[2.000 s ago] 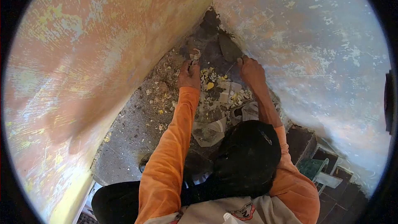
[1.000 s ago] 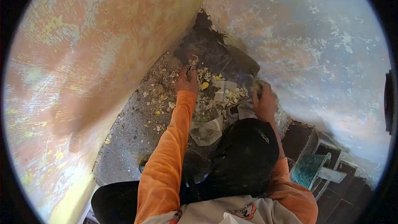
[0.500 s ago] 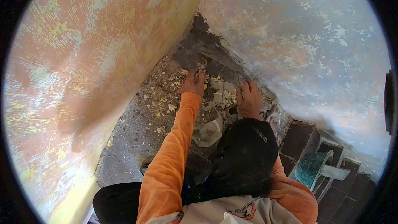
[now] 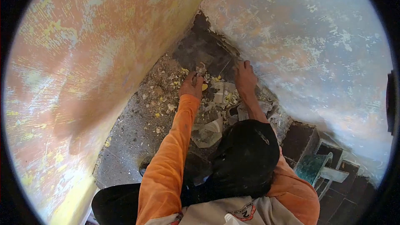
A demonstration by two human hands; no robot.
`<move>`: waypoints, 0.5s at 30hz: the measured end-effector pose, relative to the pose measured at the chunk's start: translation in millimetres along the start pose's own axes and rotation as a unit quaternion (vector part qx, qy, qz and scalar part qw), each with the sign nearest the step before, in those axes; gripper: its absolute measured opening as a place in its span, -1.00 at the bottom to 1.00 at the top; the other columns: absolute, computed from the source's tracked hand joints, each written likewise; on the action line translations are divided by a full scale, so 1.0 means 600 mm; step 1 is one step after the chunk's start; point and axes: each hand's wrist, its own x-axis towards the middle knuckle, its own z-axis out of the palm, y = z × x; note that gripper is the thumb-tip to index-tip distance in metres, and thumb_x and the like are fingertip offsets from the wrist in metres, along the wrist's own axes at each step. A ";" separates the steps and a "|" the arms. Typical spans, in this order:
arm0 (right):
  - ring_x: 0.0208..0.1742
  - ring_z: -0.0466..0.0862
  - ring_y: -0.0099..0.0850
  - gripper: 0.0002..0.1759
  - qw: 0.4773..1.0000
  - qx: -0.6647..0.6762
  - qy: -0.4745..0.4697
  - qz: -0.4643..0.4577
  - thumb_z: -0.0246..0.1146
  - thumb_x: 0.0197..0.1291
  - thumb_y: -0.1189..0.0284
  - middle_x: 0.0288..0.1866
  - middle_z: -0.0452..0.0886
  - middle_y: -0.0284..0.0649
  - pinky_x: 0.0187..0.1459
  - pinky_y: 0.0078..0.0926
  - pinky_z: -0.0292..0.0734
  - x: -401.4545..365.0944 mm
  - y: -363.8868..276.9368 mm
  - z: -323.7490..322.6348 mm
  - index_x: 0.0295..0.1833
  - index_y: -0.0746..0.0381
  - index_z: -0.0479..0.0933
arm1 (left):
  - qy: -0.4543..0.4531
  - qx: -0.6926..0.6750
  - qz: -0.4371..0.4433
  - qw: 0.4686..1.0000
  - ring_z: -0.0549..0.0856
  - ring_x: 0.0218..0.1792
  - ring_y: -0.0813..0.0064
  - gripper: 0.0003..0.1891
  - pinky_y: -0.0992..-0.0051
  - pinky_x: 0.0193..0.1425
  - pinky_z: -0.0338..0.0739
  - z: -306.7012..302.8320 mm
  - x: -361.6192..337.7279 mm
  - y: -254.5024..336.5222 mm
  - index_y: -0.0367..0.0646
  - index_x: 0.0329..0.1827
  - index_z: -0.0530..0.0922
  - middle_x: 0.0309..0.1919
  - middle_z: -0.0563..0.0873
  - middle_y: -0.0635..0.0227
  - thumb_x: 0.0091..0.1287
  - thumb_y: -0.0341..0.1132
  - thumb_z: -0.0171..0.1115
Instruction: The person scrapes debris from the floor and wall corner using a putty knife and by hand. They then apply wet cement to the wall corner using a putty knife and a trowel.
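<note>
My left hand [image 4: 191, 84] is low over the littered floor, its fingers closed around a small, pale, crumpled-looking piece [image 4: 201, 69] whose kind I cannot make out. Along the foot of the right wall is my right hand [image 4: 246, 77], fingers bent and turned toward the wall. It meets the near end of a thin dark strip [image 4: 227, 46] there; whether it grips the strip is hidden. Between my hands and my knee lie broken flat pale pieces [image 4: 208, 134] and yellow paint flakes [image 4: 204, 87].
A scraped orange-yellow wall [image 4: 104, 50] and a patchy blue-grey wall [image 4: 316, 46] meet in a narrow corner ahead. My dark-clad knee [image 4: 248, 154] rises between my arms. Dark bricks [image 4: 298, 139] and a green trowel-like tool or container [image 4: 310, 168] are at the lower right.
My right hand has moved forward, away from my knee, to the wall's foot. The strip beside it lies closer against the wall. My left hand has barely shifted.
</note>
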 end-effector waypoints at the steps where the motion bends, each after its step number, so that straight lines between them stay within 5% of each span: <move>1: 0.05 0.62 -0.02 -0.61 1.000 -0.001 -0.002 0.001 0.28 0.32 0.45 0.13 0.49 -0.03 -0.10 -0.03 0.67 -0.003 0.005 0.008 0.23 0.28 0.46 | 0.007 0.025 -0.013 1.000 0.74 0.12 0.01 -0.40 0.13 0.21 0.64 -0.014 -0.008 0.024 -0.05 0.44 0.50 0.15 0.73 -0.02 0.43 0.06 0.20; 10: 0.21 0.57 -0.02 -0.61 0.996 -0.003 -0.087 0.019 0.25 0.37 0.43 0.21 0.46 0.00 -0.06 0.03 0.72 -0.002 0.008 0.014 0.26 0.26 0.45 | 0.027 -0.012 -0.032 0.999 0.71 0.19 0.04 -0.43 0.17 0.28 0.60 -0.027 0.010 0.034 -0.08 0.43 0.51 0.25 0.68 0.02 0.46 0.02 0.20; 15: 0.11 0.65 -0.08 -0.65 0.999 -0.023 0.036 -0.011 0.26 0.40 0.35 0.12 0.53 -0.04 -0.13 -0.15 0.76 -0.014 0.001 0.018 0.21 0.23 0.48 | 0.021 0.010 -0.041 0.999 0.70 0.21 0.03 -0.43 0.17 0.30 0.58 -0.036 0.004 0.042 -0.09 0.44 0.50 0.25 0.68 0.03 0.47 0.03 0.19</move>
